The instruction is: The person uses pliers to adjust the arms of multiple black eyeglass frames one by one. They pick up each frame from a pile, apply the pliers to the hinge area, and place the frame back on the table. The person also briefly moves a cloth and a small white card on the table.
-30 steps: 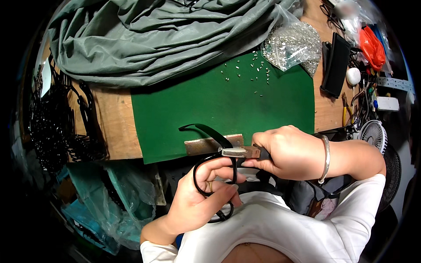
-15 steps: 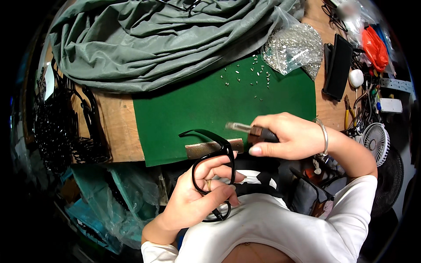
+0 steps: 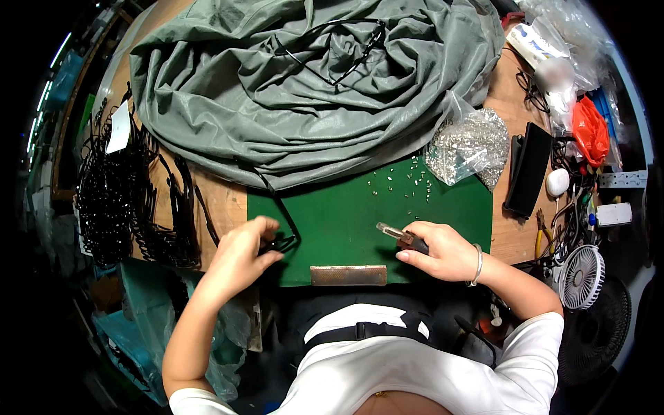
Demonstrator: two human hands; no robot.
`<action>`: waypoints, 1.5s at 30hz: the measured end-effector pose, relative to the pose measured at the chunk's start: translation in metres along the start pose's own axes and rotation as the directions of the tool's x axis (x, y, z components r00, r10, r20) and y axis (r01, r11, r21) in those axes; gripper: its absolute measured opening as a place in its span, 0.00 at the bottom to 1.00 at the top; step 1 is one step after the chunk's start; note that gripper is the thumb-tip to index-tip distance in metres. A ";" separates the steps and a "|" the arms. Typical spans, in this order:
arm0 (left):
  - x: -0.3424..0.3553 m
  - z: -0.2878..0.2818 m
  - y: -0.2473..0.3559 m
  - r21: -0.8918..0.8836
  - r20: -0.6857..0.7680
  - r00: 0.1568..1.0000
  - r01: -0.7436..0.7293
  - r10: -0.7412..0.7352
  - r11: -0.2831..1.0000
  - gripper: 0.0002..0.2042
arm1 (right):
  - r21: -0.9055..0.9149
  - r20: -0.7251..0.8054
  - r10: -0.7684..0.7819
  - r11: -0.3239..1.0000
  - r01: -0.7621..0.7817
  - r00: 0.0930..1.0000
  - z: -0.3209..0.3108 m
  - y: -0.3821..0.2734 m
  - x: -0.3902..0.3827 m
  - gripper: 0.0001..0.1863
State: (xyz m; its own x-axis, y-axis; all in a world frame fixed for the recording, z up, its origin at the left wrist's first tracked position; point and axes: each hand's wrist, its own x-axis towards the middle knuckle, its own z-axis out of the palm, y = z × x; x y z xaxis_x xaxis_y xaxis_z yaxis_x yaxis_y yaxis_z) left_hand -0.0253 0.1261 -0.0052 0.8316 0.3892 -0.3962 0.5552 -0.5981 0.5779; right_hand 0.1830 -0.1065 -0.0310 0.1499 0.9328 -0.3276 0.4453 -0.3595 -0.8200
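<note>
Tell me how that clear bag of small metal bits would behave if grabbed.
The bag would probably sag and shift, since its thin plastic looks crumpled and loose. It is likely heavy for its size, being packed with bits. Its open neck may spill more onto the green mat.

Crumpled grey-green cloth [image 3: 304,90] over the back of the wooden counter [image 3: 515,238], clear bag of small metal parts [image 3: 470,142] beside it, black case [image 3: 528,176], white mouse [image 3: 557,182], orange bag [image 3: 590,131], small white fan [image 3: 579,277], heap of black frames [image 3: 111,200] at left
</note>
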 end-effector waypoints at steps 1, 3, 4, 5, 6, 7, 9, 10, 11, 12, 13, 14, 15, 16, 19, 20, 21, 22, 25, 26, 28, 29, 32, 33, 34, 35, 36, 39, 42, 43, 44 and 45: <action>0.013 -0.007 0.011 -0.111 0.005 1.000 -0.028 0.029 0.993 0.19 | 0.010 -0.013 0.025 1.000 -0.025 1.000 0.001 0.002 0.001 0.17; 0.052 -0.015 0.047 -0.185 -0.200 0.954 -0.263 0.225 0.947 0.17 | -0.032 -0.036 0.058 0.998 -0.059 0.998 0.003 0.002 0.001 0.17; 0.077 -0.015 0.061 -0.209 -0.342 0.879 -0.415 0.331 0.886 0.15 | -0.058 -0.039 0.062 0.996 -0.064 0.997 0.005 0.000 0.002 0.17; 0.108 -0.018 0.073 -0.047 -0.466 0.772 -0.509 0.432 0.859 0.14 | -0.091 -0.049 0.013 0.996 -0.018 0.999 0.007 -0.002 0.002 0.17; 0.143 -0.017 0.082 0.084 -0.603 0.645 -0.534 0.470 0.841 0.14 | -0.121 -0.056 -0.023 0.993 0.016 0.998 0.010 -0.001 0.002 0.16; 0.180 -0.011 0.085 0.178 -0.704 0.534 -0.506 0.469 0.844 0.15 | -0.128 -0.052 -0.029 0.991 0.022 0.998 0.011 -0.001 0.003 0.16; 0.232 0.004 0.082 0.206 -0.683 0.638 -0.299 0.356 0.932 0.17 | -0.147 -0.048 -0.023 0.989 0.016 0.999 0.014 -0.002 0.005 0.15; 0.247 0.016 0.078 0.192 -0.653 0.696 -0.229 0.299 0.954 0.16 | -0.132 -0.074 -0.039 0.991 0.029 0.996 0.015 0.003 0.003 0.15; 0.252 0.025 0.078 0.119 -0.582 0.786 -0.171 0.208 0.978 0.16 | -0.099 -0.078 -0.020 0.995 0.012 0.997 0.014 0.004 0.001 0.15; 0.256 0.029 0.076 0.025 -0.571 0.797 -0.223 0.197 0.975 0.12 | -0.055 -0.085 0.003 0.998 -0.007 0.996 0.013 0.005 0.000 0.16; 0.244 0.020 0.083 -0.026 -0.513 0.834 -0.251 0.203 0.968 0.10 | -0.044 -0.086 0.015 0.999 -0.019 0.996 0.012 0.006 -0.002 0.16; 0.232 0.011 0.090 -0.077 -0.453 0.867 -0.272 0.209 0.959 0.08 | -0.041 -0.086 0.023 0.999 -0.027 0.996 0.011 0.008 -0.002 0.16; 0.217 0.002 0.096 0.057 -0.456 0.833 -0.323 0.312 0.945 0.09 | -0.032 -0.093 0.038 0.999 -0.041 0.995 0.010 0.011 -0.001 0.16; 0.206 -0.004 0.091 0.239 -0.450 0.770 -0.385 0.453 0.891 0.12 | -0.025 -0.090 0.048 0.998 -0.050 0.995 0.010 0.011 0.000 0.17; 0.189 -0.006 0.090 0.269 -0.432 0.752 -0.420 0.498 0.867 0.15 | -0.010 -0.067 0.155 0.988 -0.156 0.986 0.002 0.001 0.009 0.18; 0.196 0.006 0.089 0.284 -0.471 0.699 -0.456 0.537 0.843 0.16 | -0.019 -0.052 0.198 0.980 -0.199 0.979 0.002 0.000 0.009 0.18; 0.206 0.012 0.094 0.271 -0.550 0.650 -0.455 0.524 0.848 0.17 | -0.044 -0.051 0.188 0.981 -0.190 0.981 0.002 0.002 0.009 0.18; 0.211 0.011 0.099 0.257 -0.631 0.593 -0.449 0.501 0.856 0.17 | -0.058 -0.072 0.149 0.986 -0.154 0.986 0.004 -0.002 0.009 0.18; 0.232 0.011 0.094 0.200 -0.783 0.569 -0.155 0.253 0.968 0.19 | -0.140 -0.096 0.058 0.988 -0.071 0.994 0.013 -0.003 0.004 0.17; 0.236 0.016 0.092 0.159 -0.782 0.604 -0.044 0.153 0.986 0.19 | -0.141 -0.107 0.016 0.989 -0.031 0.994 0.016 0.003 0.000 0.16; 0.246 0.018 0.075 0.101 -0.683 0.724 -0.039 0.098 0.994 0.21 | -0.068 -0.144 -0.037 0.997 0.028 0.989 0.021 0.007 -0.005 0.15; 0.250 0.017 0.073 0.103 -0.661 0.734 -0.113 0.153 0.988 0.21 | -0.027 -0.166 -0.020 1.000 0.016 0.986 0.019 0.003 -0.008 0.15; 0.244 -0.004 0.065 -0.007 -0.540 0.821 -0.229 0.189 0.973 0.21 | -0.017 -0.201 -0.040 0.999 0.037 0.979 0.018 0.005 -0.010 0.16; 0.250 -0.016 0.053 -0.114 -0.429 0.865 -0.339 0.261 0.934 0.25 | -0.057 -0.179 -0.032 0.998 0.022 0.983 0.018 0.008 -0.011 0.16; 0.227 -0.035 0.071 -0.518 -0.053 0.996 -0.089 0.072 0.851 0.25 | -0.028 -0.127 0.031 0.999 -0.035 0.991 0.012 0.004 -0.014 0.16; 0.204 -0.048 0.082 -0.733 0.081 0.992 -0.009 0.100 0.680 0.25 | -0.039 -0.096 0.067 0.997 -0.071 0.993 0.008 0.006 -0.017 0.16; 0.191 -0.052 0.082 -0.770 0.077 0.994 0.007 0.082 0.638 0.18 | -0.061 -0.062 0.089 0.994 -0.092 0.994 0.005 0.005 -0.018 0.17; 0.146 -0.061 0.091 -0.506 -0.124 0.984 -0.173 0.127 0.845 0.10 | -0.361 -0.195 -0.058 0.932 -0.017 0.979 -0.002 0.003 -0.024 0.17; 0.088 -0.063 0.099 -0.252 -0.383 0.859 -0.452 0.341 0.856 0.11 | -0.528 -0.253 -0.066 0.845 -0.081 0.965 0.009 0.002 -0.021 0.22; 0.061 -0.065 0.099 -0.127 -0.480 0.815 -0.430 0.324 0.894 0.09 | -0.595 -0.221 -0.089 0.801 -0.062 0.971 0.018 -0.007 -0.018 0.25; 0.040 -0.064 0.097 0.000 -0.570 0.752 -0.403 0.331 0.915 0.09 | -0.575 -0.189 -0.101 0.817 -0.027 0.977 0.024 -0.010 -0.019 0.25; 0.046 -0.052 0.094 0.048 -0.589 0.692 -0.485 0.417 0.873 0.11 | -0.555 -0.212 -0.065 0.829 -0.065 0.975 0.023 -0.002 -0.028 0.26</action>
State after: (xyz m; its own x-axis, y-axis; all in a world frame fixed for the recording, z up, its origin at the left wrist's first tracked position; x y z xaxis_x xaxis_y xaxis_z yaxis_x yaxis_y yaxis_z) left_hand 0.0655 0.1243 0.0683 0.8141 0.4330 0.3869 0.0810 -0.7444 0.6628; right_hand 0.1575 -0.1323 -0.0308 0.3042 0.9380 -0.1665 0.8493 -0.3462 -0.3985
